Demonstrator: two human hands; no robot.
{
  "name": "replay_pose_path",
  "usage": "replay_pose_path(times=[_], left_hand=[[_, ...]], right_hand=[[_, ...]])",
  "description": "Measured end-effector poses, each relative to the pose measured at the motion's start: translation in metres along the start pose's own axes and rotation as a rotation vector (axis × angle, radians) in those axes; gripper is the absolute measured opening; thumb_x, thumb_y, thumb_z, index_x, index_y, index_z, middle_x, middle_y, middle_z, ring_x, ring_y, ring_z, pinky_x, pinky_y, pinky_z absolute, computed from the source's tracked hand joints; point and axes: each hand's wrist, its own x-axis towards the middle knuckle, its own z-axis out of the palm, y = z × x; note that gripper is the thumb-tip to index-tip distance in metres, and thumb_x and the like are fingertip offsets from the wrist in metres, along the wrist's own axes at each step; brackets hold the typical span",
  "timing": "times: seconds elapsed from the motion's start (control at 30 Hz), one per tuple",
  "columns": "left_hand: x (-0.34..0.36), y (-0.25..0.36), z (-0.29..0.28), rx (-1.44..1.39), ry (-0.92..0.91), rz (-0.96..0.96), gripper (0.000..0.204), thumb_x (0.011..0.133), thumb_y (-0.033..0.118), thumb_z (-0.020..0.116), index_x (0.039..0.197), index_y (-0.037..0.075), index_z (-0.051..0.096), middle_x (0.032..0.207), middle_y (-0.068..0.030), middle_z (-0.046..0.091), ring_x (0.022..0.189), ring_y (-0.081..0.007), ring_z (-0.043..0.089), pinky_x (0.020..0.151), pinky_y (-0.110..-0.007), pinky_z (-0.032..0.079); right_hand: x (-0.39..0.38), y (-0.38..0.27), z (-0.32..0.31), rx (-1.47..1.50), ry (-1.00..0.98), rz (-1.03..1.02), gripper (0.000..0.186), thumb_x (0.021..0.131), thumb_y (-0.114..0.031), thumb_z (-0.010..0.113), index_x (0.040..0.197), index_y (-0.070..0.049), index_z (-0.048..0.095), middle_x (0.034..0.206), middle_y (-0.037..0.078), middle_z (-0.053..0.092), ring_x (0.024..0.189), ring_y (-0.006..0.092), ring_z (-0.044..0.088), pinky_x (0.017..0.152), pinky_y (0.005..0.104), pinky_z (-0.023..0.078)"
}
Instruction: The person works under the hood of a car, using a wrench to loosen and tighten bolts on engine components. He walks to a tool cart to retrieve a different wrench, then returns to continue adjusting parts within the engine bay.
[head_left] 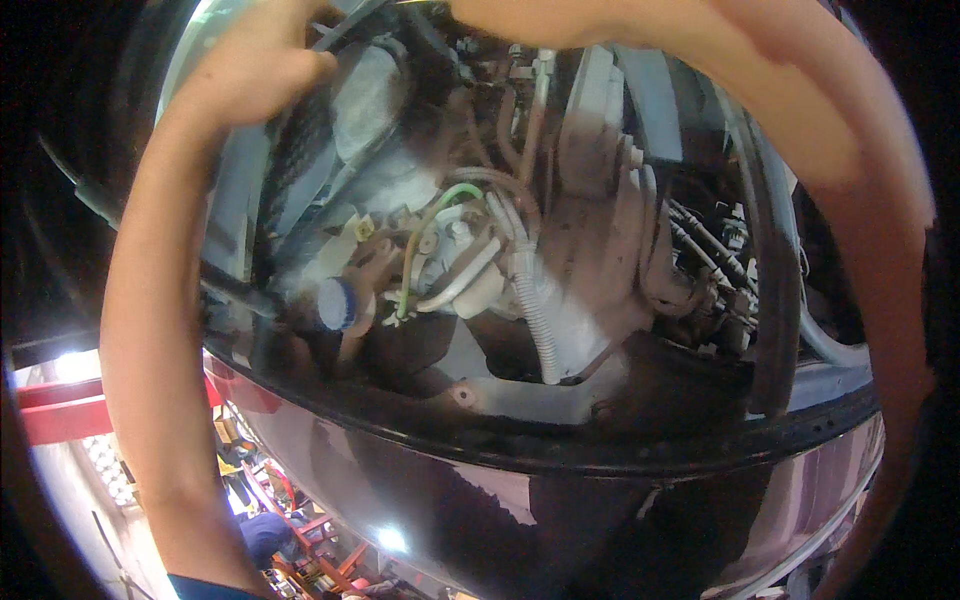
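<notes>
Your left hand (265, 60) is up at the top of the view, curled against a dark hose or edge (350, 25) at the upper side of the engine bay; how tightly it closes, and whether it actually grips anything, cannot be told, since the fingers run out of frame. Your right hand (520, 15) reaches in along the top edge too, only its lower part showing, so its grip cannot be told either.

Below and between both hands lies the work: a white ribbed hose (535, 300) running downward, a thin green-and-pale wire (420, 240) just beside it, and a small blue-capped part (338, 303) further toward your left arm.

Judge the ribbed hose as light, bendy and easy to kink; take it near its upper end, where it meets the pale fitting (465, 245). The wire looks soft and fragile, so hold it by its connector rather than mid-length. The surrounding metal appears grimy and likely slippery.
</notes>
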Motion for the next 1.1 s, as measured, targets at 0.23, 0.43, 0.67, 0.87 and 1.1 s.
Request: replay_pose_path(times=[0.23,0.43,0.67,0.87,1.1], left_hand=[[0.000,-0.003,-0.002,0.069,-0.004,-0.041,0.058,0.082,0.009,0.064,0.135,-0.012,0.063,0.115,-0.0211,0.076,0.101,-0.0256,0.071,0.094,-0.037,0.056],[-0.015,-0.020,-0.052,-0.024,0.006,-0.129,0.055,0.089,0.016,0.066,0.137,-0.009,0.063,0.102,-0.0091,0.074,0.085,-0.0156,0.066,0.078,-0.031,0.052],[-0.017,-0.010,-0.028,0.147,0.206,0.075,0.054,0.086,0.014,0.066,0.133,-0.011,0.065,0.117,-0.0228,0.075,0.106,-0.0311,0.073,0.098,-0.041,0.055],[-0.026,0.049,0.029,0.170,0.229,-0.302,0.050,0.079,0.018,0.071,0.125,-0.001,0.074,0.115,-0.0296,0.075,0.112,-0.0434,0.073,0.103,-0.048,0.056],[-0.024,0.085,0.066,-0.063,0.430,-0.331,0.047,0.077,0.021,0.084,0.120,0.004,0.076,0.112,-0.0213,0.077,0.111,-0.0389,0.071,0.097,-0.049,0.056]], right_hand=[[0.002,0.000,0.016,1.364,0.126,0.674,0.016,0.085,-0.006,0.068,0.071,0.001,0.072,0.072,0.016,0.069,0.065,0.0296,0.068,0.055,0.0484,0.049],[0.049,-0.011,-0.007,1.162,-0.080,0.531,0.029,0.097,-0.012,0.057,0.078,0.003,0.072,0.067,0.019,0.063,0.059,0.0299,0.061,0.055,0.0474,0.046],[-0.033,-0.001,0.031,1.507,-0.008,0.711,0.036,0.104,-0.029,0.061,0.089,0.001,0.073,0.074,0.009,0.068,0.061,0.0246,0.061,0.060,0.0389,0.049],[-0.080,-0.040,0.042,1.803,0.201,0.888,0.040,0.106,-0.027,0.064,0.136,-0.001,0.069,0.080,0.000,0.061,0.066,0.0101,0.055,0.055,0.0284,0.043],[-0.103,-0.054,0.042,2.103,0.122,1.174,0.039,0.108,-0.022,0.064,0.139,0.002,0.064,0.081,0.000,0.061,0.069,0.0099,0.055,0.061,0.0259,0.044]])
